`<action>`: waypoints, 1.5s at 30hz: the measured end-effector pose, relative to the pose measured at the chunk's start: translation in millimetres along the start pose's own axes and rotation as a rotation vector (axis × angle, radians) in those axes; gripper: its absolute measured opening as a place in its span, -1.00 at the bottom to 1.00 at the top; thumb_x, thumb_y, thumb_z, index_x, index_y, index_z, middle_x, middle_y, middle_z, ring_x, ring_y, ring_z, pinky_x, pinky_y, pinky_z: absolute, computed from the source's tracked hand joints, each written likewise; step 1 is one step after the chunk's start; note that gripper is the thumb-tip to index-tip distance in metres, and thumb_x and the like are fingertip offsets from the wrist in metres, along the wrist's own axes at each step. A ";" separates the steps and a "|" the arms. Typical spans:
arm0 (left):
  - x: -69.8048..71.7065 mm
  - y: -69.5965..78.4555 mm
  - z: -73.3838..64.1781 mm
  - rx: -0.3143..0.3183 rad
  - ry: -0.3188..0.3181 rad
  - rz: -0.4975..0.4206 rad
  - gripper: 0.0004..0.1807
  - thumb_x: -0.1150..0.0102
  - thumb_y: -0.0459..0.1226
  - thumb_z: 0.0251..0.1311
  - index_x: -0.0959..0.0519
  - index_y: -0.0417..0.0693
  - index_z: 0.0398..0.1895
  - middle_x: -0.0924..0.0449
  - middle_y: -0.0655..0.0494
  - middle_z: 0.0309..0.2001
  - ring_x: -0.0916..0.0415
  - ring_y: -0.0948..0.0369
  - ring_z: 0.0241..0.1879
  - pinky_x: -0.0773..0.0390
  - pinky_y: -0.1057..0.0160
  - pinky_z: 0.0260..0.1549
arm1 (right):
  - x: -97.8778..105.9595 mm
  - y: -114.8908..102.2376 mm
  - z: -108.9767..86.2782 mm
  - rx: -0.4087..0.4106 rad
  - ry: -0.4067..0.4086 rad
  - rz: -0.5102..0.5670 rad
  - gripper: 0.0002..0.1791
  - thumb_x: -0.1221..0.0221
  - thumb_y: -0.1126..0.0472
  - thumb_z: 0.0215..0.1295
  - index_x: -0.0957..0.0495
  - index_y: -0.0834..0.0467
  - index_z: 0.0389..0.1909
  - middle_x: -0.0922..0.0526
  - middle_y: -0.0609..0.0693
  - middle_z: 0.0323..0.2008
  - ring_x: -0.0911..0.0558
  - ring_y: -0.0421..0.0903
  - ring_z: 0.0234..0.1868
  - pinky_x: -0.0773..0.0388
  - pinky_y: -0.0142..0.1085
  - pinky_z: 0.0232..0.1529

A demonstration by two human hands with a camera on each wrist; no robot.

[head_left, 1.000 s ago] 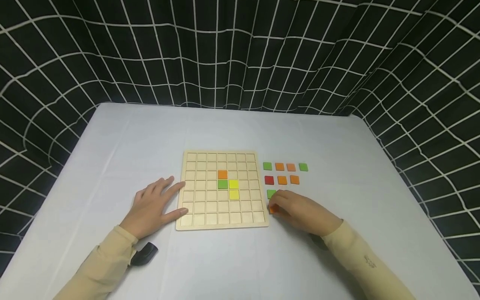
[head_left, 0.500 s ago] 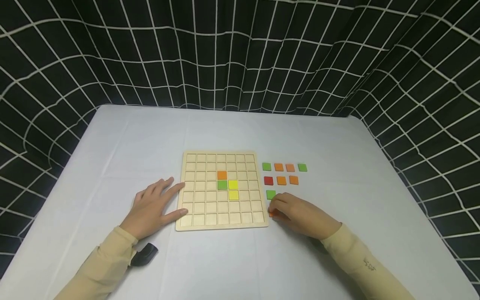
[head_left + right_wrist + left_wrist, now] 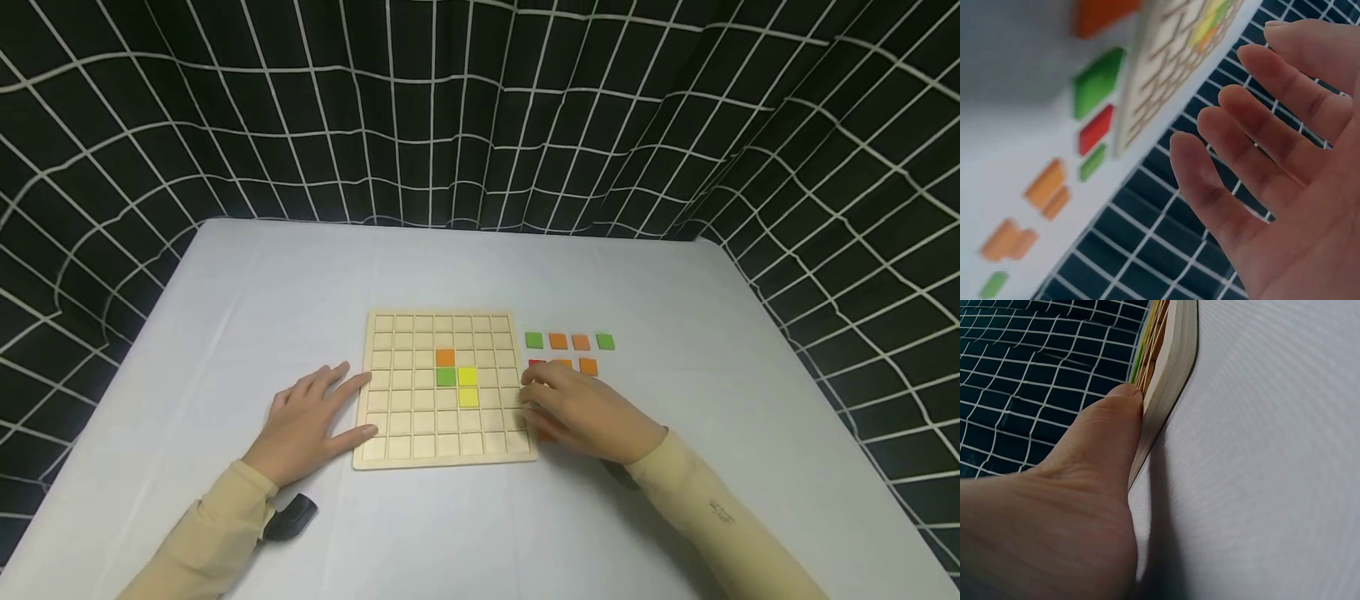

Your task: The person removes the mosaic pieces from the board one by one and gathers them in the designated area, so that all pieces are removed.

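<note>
Hovering at the right edge of the pale wooden grid board [image 3: 423, 400], bare right hand [image 3: 585, 412], fingers apart, has a half-hidden orange square tile [image 3: 545, 431] apparently just under its thumb side, beside the board, spread left hand [image 3: 300, 429] farther off at the opposite edge.

White table [image 3: 442, 533]; draped black cloth [image 3: 420, 108], white grid.

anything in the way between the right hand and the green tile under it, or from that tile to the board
Nothing visible: in the right wrist view, only open air lies between the right hand and the green tile, and only a narrow gap separates that tile from the board.
</note>
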State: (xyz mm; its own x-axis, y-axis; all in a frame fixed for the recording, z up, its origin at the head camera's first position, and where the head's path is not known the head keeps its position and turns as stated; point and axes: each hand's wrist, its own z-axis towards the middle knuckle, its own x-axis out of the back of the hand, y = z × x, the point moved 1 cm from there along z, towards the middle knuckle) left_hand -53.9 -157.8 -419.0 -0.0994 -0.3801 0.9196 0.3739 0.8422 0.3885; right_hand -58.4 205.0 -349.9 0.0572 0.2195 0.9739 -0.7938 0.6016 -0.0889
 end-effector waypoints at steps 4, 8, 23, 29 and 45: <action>-1.4 -0.2 -1.5 0.003 0.000 0.001 -0.21 -0.05 0.29 0.16 -0.24 0.19 0.41 -0.15 -0.09 0.42 -0.09 -0.18 0.36 -0.20 -0.29 0.09 | -2.0 1.5 23.3 0.029 -0.003 0.007 -0.86 -0.29 0.23 0.19 -0.56 0.06 -0.25 -0.52 -0.08 -0.14 -0.51 -0.17 -0.14 -0.54 -0.41 -0.18; -2.7 -1.3 -1.5 0.008 -0.001 0.003 -0.20 -0.04 0.30 0.15 -0.24 0.20 0.41 -0.15 -0.08 0.42 -0.08 -0.17 0.36 -0.19 -0.29 0.09 | -9.2 5.5 49.7 0.027 -0.030 0.027 -0.90 -0.26 0.25 0.23 -0.56 0.08 -0.25 -0.50 -0.06 -0.12 -0.49 -0.15 -0.13 -0.53 -0.41 -0.16; -6.1 -1.4 0.4 0.012 0.001 -0.006 -0.20 -0.03 0.30 0.16 -0.23 0.22 0.42 -0.14 -0.06 0.43 -0.06 -0.14 0.39 -0.17 -0.27 0.13 | -50.3 9.6 119.5 -0.010 -0.142 -0.026 -0.88 -0.18 0.19 0.33 -0.57 0.12 -0.18 -0.52 -0.07 -0.34 -0.47 -0.17 -0.34 -0.49 -0.42 -0.32; -3.7 -0.3 -0.1 0.015 -0.001 -0.007 -0.21 -0.04 0.29 0.17 -0.23 0.20 0.42 -0.14 -0.07 0.43 -0.06 -0.15 0.38 -0.16 -0.27 0.14 | -53.8 7.8 126.4 -0.022 -0.166 -0.017 -0.90 -0.13 0.21 0.35 -0.56 0.13 -0.20 -0.50 -0.07 -0.38 -0.45 -0.17 -0.37 -0.48 -0.42 -0.33; -4.0 0.8 -1.7 0.016 0.014 0.014 -0.21 -0.05 0.30 0.15 -0.24 0.23 0.41 -0.16 -0.06 0.42 -0.08 -0.14 0.38 -0.18 -0.27 0.13 | -48.7 10.1 125.0 0.063 -0.201 0.016 -0.87 -0.16 0.20 0.35 -0.61 0.02 -0.14 -0.53 -0.09 -0.31 -0.49 -0.20 -0.33 -0.51 -0.45 -0.26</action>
State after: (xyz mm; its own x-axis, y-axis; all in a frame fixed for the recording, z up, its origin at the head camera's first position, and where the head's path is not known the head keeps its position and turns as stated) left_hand -51.7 -156.2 -422.5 -0.0810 -0.3739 0.9239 0.3602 0.8533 0.3769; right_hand -144.9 104.3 -372.1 -0.0731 0.0673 0.9951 -0.8301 0.5489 -0.0980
